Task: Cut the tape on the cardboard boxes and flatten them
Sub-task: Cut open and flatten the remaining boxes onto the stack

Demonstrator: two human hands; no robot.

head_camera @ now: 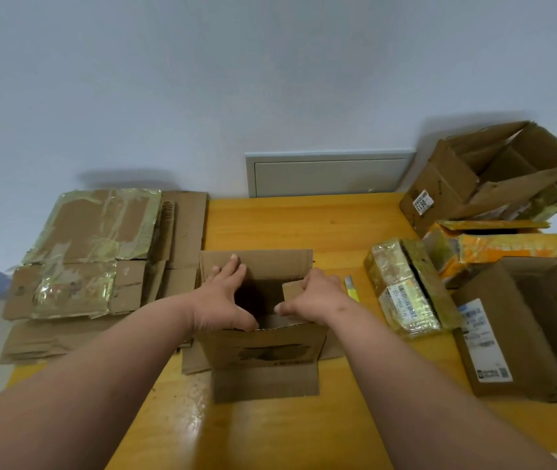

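Note:
A brown cardboard box [263, 351] stands open-topped on the middle of the yellow wooden table [297, 222], its flaps spread outward. My left hand [226, 296] lies over the box's left rim, fingers straight on the far flap and thumb on the near wall's top edge. My right hand [311, 296] grips the small right-hand flap at the box's opening, fingers curled round it. A yellow-handled cutter [351, 288] lies on the table just right of my right hand.
A stack of flattened, tape-covered cardboard [90, 252] lies at the left. At the right sit a tape-wrapped small box [402, 286], an orange-taped box [494, 249], an open box [521, 330] with labels, and a large open box [487, 174] at the back.

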